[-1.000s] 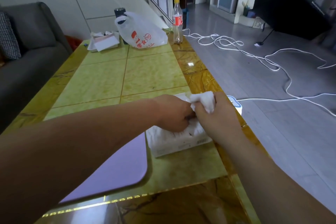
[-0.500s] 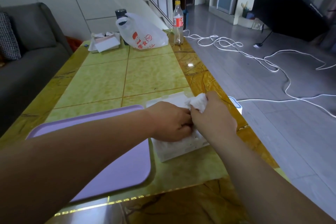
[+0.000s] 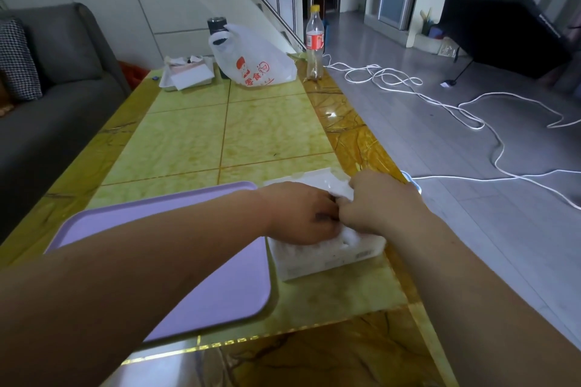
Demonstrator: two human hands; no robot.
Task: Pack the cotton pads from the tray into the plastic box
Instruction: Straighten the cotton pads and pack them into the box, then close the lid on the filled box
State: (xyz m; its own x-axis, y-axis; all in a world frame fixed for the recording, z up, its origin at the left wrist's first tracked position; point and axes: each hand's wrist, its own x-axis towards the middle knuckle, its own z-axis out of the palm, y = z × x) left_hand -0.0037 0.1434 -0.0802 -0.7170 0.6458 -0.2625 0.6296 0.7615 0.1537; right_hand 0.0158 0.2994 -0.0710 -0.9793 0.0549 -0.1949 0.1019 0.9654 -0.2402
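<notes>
Plastic bag (image 3: 255,63), far ahead of the hands: red print, "零食" legible. Bottle (image 3: 315,41) beside it has a red label, text too small to read. Purple tray (image 3: 232,280) lies under the left forearm, just beside the plastic box (image 3: 323,264).

The box sits beneath both hands with cotton pads (image 3: 350,240) inside.

- Left hand (image 3: 298,214): fingers curled down onto the pads, grip hidden.
- Right hand (image 3: 379,204): knuckles against the left, fingers curled round a pad.
</notes>
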